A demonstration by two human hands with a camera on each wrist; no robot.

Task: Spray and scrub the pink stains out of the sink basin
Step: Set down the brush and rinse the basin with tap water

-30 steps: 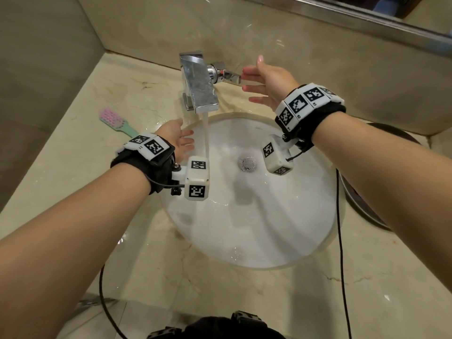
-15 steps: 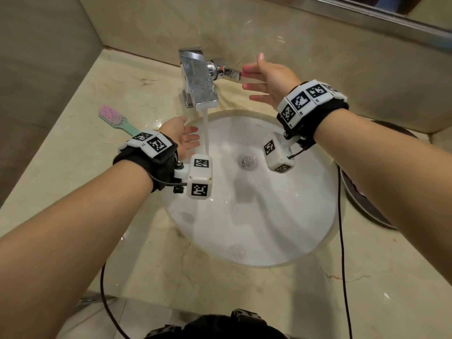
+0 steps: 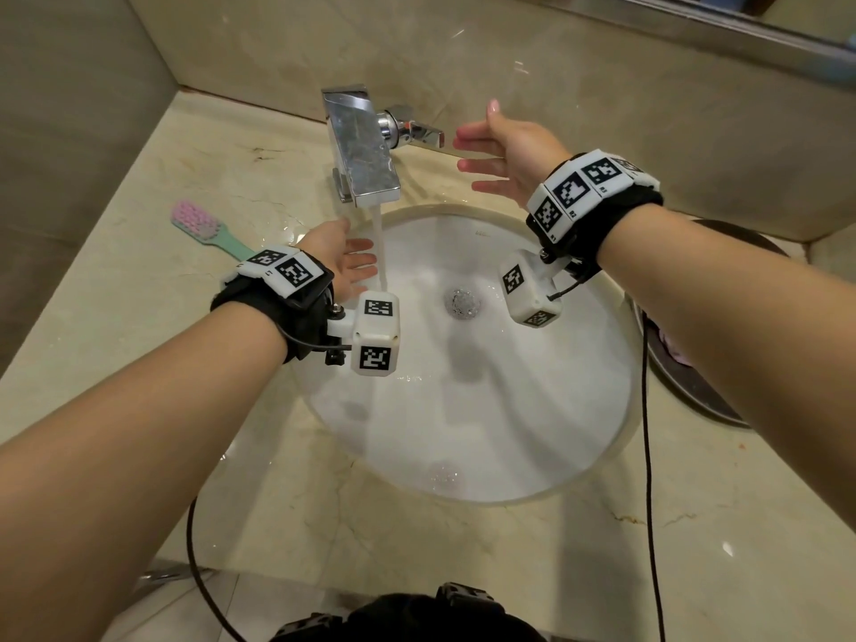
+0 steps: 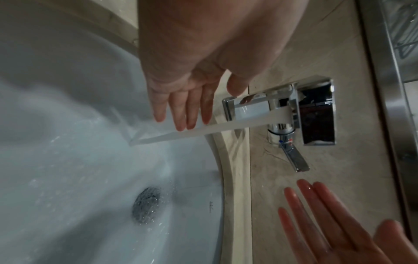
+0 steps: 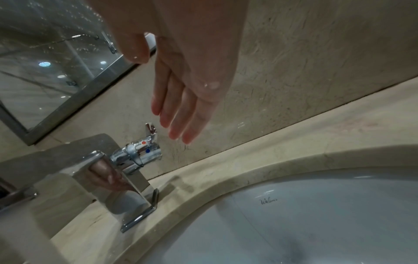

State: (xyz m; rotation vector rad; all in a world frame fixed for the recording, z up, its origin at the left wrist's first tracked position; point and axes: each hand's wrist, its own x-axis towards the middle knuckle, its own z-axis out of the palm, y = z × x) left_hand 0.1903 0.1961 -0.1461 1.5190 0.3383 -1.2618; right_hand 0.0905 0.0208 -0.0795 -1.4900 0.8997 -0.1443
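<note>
One white sink basin [image 3: 486, 410] sits sunk in the bench, wet, with one drain [image 3: 462, 302]. One tap [image 3: 361, 150] runs. Two hands: left hand [image 3: 345, 259] flat-fingered beside the stream, right hand [image 3: 509, 150] spread, empty, near the lever [image 3: 424, 134]. One brush [image 3: 208, 231] lies toward the left edge.

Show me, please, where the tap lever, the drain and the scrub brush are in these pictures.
tap lever [image 3: 424, 132]: head view, on the flat chrome handle.
drain [image 3: 462, 302]: head view, on the middle of the metal plug.
scrub brush [image 3: 197, 221]: head view, on the pink bristle head.
</note>
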